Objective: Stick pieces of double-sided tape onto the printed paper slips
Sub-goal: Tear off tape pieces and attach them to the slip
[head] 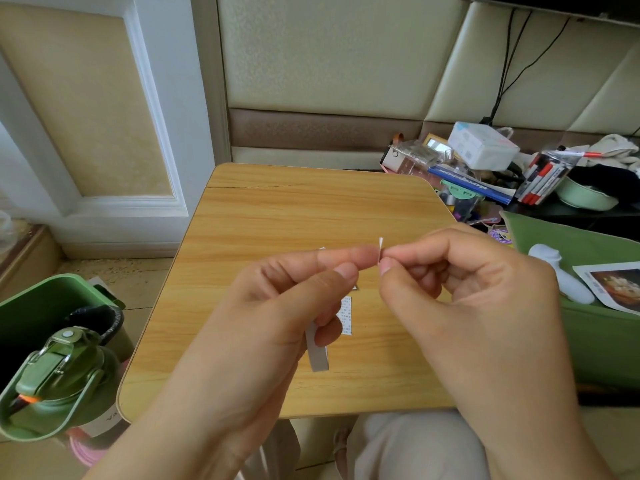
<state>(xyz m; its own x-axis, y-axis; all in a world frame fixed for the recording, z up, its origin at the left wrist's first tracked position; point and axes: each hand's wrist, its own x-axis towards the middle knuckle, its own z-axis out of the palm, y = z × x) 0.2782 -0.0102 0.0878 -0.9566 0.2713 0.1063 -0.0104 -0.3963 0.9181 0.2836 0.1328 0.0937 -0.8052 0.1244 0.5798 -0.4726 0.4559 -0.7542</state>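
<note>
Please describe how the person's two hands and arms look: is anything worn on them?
Both the left hand and the right hand are bare: no gloves, no rings visible, no watch. The forearms show no sleeves. The fingernails are short and unpainted.

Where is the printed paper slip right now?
In the head view the printed paper slip lies flat on the wooden table, near its middle, just below and between the left hand and right hand.
</note>
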